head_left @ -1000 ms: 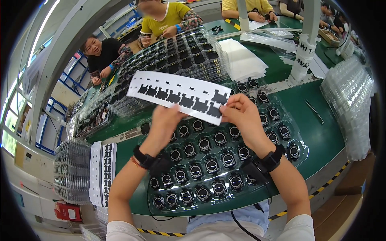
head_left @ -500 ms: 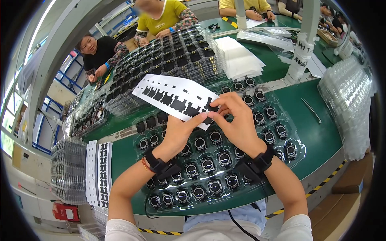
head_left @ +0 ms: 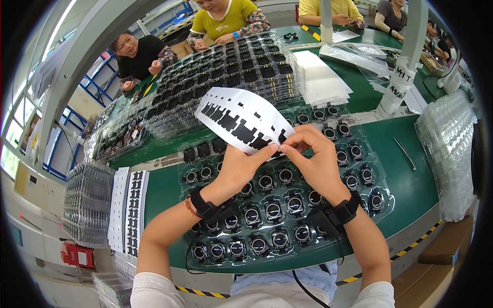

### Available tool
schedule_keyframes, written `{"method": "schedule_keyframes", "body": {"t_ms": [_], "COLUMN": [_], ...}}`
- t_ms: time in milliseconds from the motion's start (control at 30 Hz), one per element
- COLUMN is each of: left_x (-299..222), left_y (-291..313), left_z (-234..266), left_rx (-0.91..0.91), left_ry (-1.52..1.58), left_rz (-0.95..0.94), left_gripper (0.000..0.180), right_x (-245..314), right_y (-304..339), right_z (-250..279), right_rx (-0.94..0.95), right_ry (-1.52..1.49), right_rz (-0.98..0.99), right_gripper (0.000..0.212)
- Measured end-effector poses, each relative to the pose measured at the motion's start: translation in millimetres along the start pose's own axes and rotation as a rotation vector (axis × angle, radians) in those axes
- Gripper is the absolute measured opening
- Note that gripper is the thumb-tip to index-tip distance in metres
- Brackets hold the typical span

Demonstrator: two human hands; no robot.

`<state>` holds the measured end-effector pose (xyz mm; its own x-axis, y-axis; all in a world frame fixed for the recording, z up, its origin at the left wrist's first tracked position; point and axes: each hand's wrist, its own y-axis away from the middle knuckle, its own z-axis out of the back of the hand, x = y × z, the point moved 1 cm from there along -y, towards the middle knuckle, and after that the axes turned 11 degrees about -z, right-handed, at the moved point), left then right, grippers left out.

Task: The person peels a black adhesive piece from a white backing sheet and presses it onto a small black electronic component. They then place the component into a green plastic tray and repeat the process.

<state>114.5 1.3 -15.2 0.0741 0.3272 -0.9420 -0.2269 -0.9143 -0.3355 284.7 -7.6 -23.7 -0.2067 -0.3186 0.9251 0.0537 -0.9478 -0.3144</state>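
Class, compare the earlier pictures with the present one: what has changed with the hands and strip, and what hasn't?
The left hand has moved right along the white strip, its thumb now meeting that of the right hand, which keeps its grip. The strip, flatter before, now curves. The tray and tweezers stayed put.

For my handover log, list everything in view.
Held sheet: one, white-and-black, centre
Parts tray: one, clear, front
Ringed parts: many, black and silvery, in tray
Tray stacks: at least two, clear, behind sheet and left
Side sheets: several, white-and-black, left
Plain sheets: several, white, far side
Tweezers: one, silvery, right
Plastic bundle: one, clear, right edge
Cardboard boxes: some, brown, lower right
Red box: one, red, lower left
Posts: two, pale, far side
Table: one, green, centre
Co-workers: several, mixed clothing, far side
Wristbands: two, black, on wrists
Left grip: one, bare, at sheet's edge
Right grip: one, bare, pinching sheet
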Motion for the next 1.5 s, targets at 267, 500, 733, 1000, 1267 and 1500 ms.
{"method": "schedule_keyframes", "body": {"t_ms": [267,500,733,1000,1267,1500], "left_x": [-0.4,0.6,-1.6,-50.0,-110.7,-4.1], "left_y": [3.4,4.1,19.4,48.1,14.3,-50.6], "left_z": [-2.6,3.5,16.5,63.6,56.4,48.5], "left_rx": [-0.016,-0.02,-0.177,0.17,0.709,0.591], "left_ry": [-0.087,-0.012,0.14,0.037,-0.808,-1.302], "left_rz": [-0.013,0.015,0.16,0.882,0.502,-0.353], "left_gripper": [0.021,0.02,0.027,0.034,0.031,0.013], "right_x": [0.8,-8.9,-10.7,-8.3,-18.0,-10.5], "right_y": [0.1,-2.1,-2.4,-1.8,-4.9,-4.7], "right_z": [0.2,-3.1,-2.8,1.0,-2.4,1.4], "right_rx": [0.052,0.102,-0.013,-0.043,-0.063,-0.082], "right_ry": [0.025,-0.011,-0.036,-0.156,-0.163,-0.311], "right_rz": [0.009,-0.033,-0.157,-0.347,-0.146,-0.207], "right_gripper": [0.007,0.008,0.011,0.014,0.019,0.018]}}
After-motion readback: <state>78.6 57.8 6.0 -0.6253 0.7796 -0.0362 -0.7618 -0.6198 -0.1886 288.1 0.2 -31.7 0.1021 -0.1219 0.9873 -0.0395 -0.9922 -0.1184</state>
